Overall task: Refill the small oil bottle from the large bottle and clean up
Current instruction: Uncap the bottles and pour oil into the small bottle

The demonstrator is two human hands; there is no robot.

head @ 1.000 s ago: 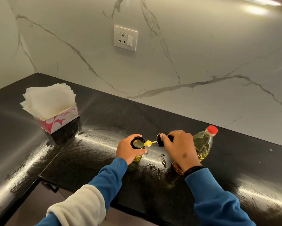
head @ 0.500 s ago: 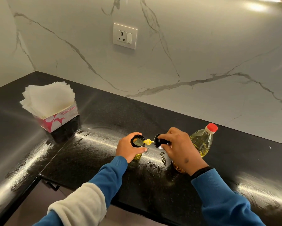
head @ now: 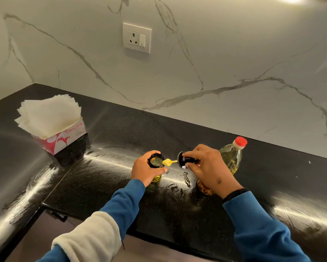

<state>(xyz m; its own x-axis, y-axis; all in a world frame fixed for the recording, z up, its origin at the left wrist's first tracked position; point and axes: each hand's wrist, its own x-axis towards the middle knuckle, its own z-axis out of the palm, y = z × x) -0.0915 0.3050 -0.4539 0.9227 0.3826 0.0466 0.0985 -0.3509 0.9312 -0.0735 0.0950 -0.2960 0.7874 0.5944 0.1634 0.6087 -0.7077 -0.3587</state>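
A left hand [head: 146,170] grips the open small bottle [head: 155,161] on the counter [head: 109,129]; just right of it, the right hand [head: 206,167] pinches the brush cap [head: 184,161], stem level, tip at the mouth.

I wear a blue ribbed-knit top with long sleeves reaching both wrists. My left sleeve [head: 121,201] has a cream-white panel over the upper forearm. A thin black band [head: 234,192] circles my right wrist, just above my bare right hand [head: 206,165].
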